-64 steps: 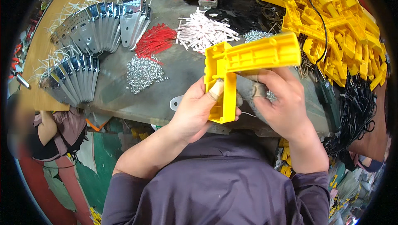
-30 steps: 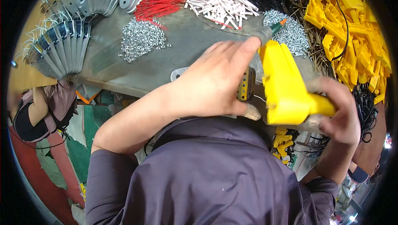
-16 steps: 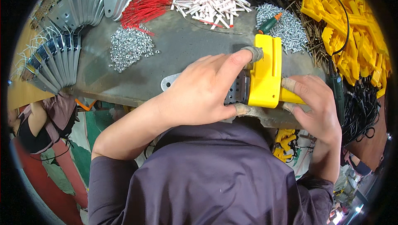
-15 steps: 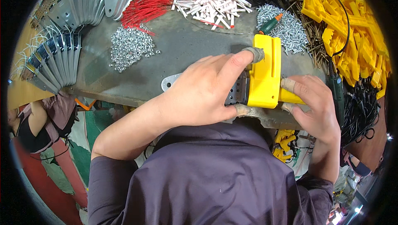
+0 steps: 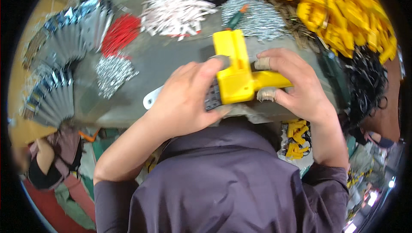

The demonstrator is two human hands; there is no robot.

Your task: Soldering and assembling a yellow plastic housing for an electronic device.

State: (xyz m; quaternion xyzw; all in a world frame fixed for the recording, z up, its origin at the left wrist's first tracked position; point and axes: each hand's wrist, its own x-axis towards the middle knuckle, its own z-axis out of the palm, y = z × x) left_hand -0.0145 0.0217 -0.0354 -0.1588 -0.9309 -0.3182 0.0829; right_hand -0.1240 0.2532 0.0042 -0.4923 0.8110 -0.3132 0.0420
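A yellow plastic housing with a handle is held just above the near edge of the worktable, joined to a metal plate with a rounded, holed end. My left hand grips the plate beside the housing, its taped thumb pressed on the yellow part; a dark perforated piece shows under the fingers. My right hand, with taped fingertips, is spread around the yellow handle; finger and thumb stand apart from it on either side. Its remaining fingers are hidden.
Behind lie piles of silver screws with a green screwdriver, white strips, red pieces and small silver hardware. Metal plates fan out left. Yellow parts, black cords and a dark green tool lie right.
The view has shifted, so the table and piles sit differently in it. My right finger and thumb have come away from the handle; my left hand keeps its grip.
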